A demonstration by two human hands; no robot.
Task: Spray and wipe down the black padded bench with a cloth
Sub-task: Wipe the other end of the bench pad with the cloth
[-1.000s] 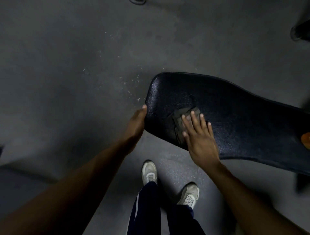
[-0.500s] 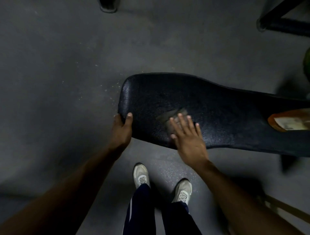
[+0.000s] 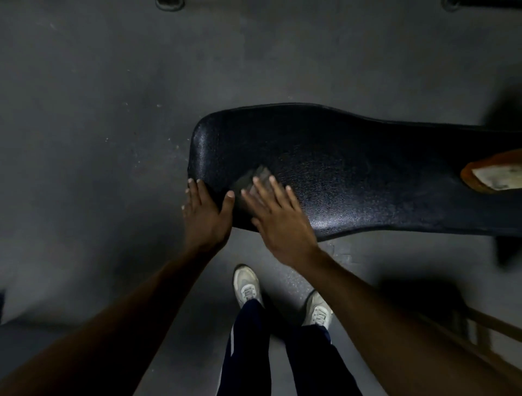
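Observation:
The black padded bench (image 3: pixel 367 175) runs from the middle of the view out past the right edge, its rounded end on the left. A small dark grey cloth (image 3: pixel 252 179) lies on the pad near that end. My right hand (image 3: pixel 278 217) lies flat on the cloth, fingers spread, pressing it to the pad. My left hand (image 3: pixel 204 214) grips the bench's rounded end at its near corner, thumb on top and fingers around the edge. An orange bottle with a pale label (image 3: pixel 493 175) lies on its side on the bench at the far right.
The floor is grey concrete (image 3: pixel 99 127). My two feet in pale sneakers (image 3: pixel 247 285) stand just in front of the bench. A dark bench support (image 3: pixel 508 248) shows under the pad at right. Dark equipment bases (image 3: pixel 169 3) sit at the top edge.
My right hand has slid the cloth left toward the bench's end. My left hand has shifted from the end's edge onto the near corner. The view has shifted, showing more of the orange bottle.

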